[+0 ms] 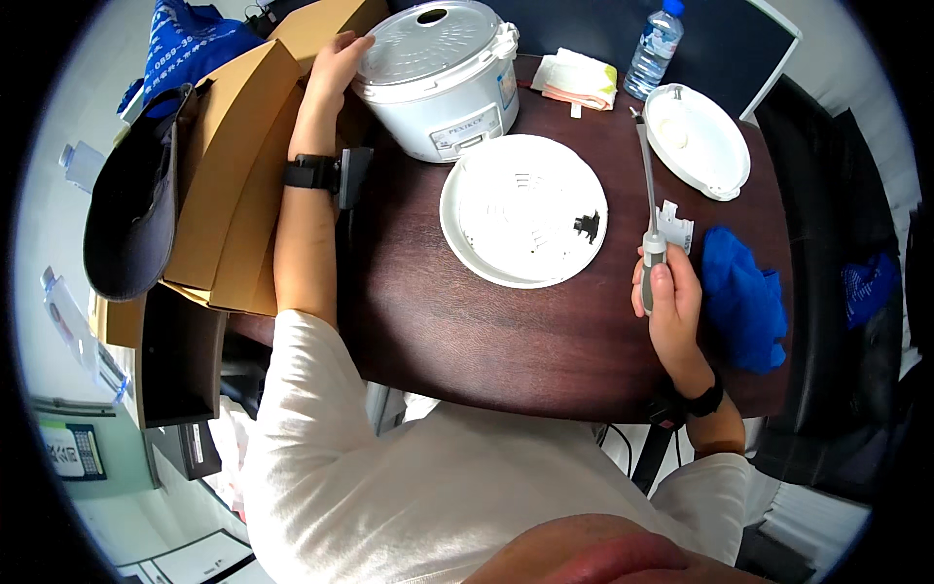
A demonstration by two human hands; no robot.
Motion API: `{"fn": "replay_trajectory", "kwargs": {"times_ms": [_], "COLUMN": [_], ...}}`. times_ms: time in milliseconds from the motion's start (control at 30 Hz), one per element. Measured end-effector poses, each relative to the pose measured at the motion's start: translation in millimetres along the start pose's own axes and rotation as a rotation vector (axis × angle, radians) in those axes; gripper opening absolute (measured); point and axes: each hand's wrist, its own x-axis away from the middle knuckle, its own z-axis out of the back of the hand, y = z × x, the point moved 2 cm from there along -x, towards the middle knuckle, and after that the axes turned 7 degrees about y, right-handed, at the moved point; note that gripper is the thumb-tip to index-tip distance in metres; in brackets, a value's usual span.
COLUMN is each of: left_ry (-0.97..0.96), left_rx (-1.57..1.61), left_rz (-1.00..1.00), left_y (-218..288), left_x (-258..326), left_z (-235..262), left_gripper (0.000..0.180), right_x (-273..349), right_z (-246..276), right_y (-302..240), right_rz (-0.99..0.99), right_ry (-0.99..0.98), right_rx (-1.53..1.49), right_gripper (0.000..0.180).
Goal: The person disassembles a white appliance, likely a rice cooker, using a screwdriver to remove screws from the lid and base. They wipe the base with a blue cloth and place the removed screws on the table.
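Observation:
A white rice cooker (452, 102) with a grey lid stands at the back of the dark wooden table. Against its left side, my left hand (336, 66) is closed at the rim, its inner fingers partly hidden. In my right hand (671, 292) is a screwdriver (650, 195), gripped by its grey handle, with the long shaft pointing away from me. Between my hands lies a round white vented base plate (520, 219); a small black part (587, 227) shows near its right edge. A shallow white oval cover (705, 146) lies beyond the screwdriver, to the right.
A blue cloth (744, 297) lies right of my right hand, near a white tag (674, 226). A water bottle (654, 51) and a folded cloth (576, 80) are at the back by a dark panel (681, 29). Cardboard boxes (233, 165) and a dark cap (136, 209) crowd the left.

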Motion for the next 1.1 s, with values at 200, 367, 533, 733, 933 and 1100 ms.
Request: {"fn": "replay_trajectory", "kwargs": {"times_ms": [200, 367, 533, 733, 933, 1100], "left_ry": [-0.11, -0.193, 0.041, 0.038, 0.044, 0.023], "left_rx": [0.428, 0.62, 0.509, 0.514, 0.567, 0.587], "left_rz": [0.326, 0.41, 0.18, 0.04, -0.022, -0.093], "left_y": [-9.5, -13.5, 4.8, 41.8, 41.3, 49.8], "left_x": [17.9, 20.9, 25.6, 52.0, 51.8, 61.2], "left_z": [-10.1, -10.7, -21.2, -30.2, -29.5, -29.4], "left_gripper": [0.037, 0.029, 0.04, 0.046, 0.049, 0.048], "right_x": [-1.2, -4.4, -6.1, -8.8, -19.5, -50.9], "right_z": [2.0, 2.5, 4.0, 7.0, 8.3, 11.6], "right_y": [2.1, 7.1, 5.8, 4.9, 0.1, -11.8], "right_rz": [-0.016, -0.054, -0.065, -0.044, -0.061, -0.06], "right_ry": [0.004, 0.016, 0.038, 0.06, 0.064, 0.104], "right_rx": [-0.033, -0.072, -0.043, -0.033, 0.033, 0.069], "right_gripper": [0.025, 0.027, 0.031, 0.031, 0.03, 0.03]}}
